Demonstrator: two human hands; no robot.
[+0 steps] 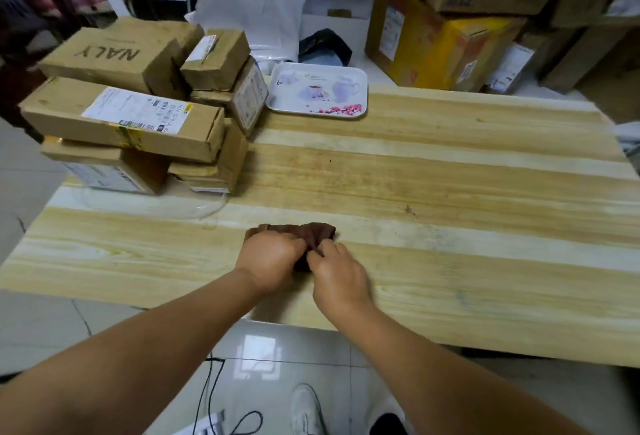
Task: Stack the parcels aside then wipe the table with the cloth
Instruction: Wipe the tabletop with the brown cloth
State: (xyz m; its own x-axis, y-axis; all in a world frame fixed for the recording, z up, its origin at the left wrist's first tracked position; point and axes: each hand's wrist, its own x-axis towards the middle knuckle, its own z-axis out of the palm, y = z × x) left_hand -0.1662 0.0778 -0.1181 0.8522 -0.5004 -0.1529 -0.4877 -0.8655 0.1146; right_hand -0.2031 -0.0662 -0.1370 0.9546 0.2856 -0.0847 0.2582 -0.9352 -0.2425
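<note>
Both hands hide much of the bunched brown cloth (pixel 313 234) near the wooden table (pixel 450 171)'s 6 o'clock edge, left hand (pixel 270 254) and right hand (pixel 337 273) gripping it, with cardboard parcels (pixel 138 112) stacked at 10 o'clock beside a printed tray (pixel 318 91).

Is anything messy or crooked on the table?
Yes. The parcels at the table's far left corner are piled unevenly: boxes lie at different angles, and the lower ones jut out over the table's left edge. Both hands grip the brown cloth. The tray sits slightly askew.
</note>
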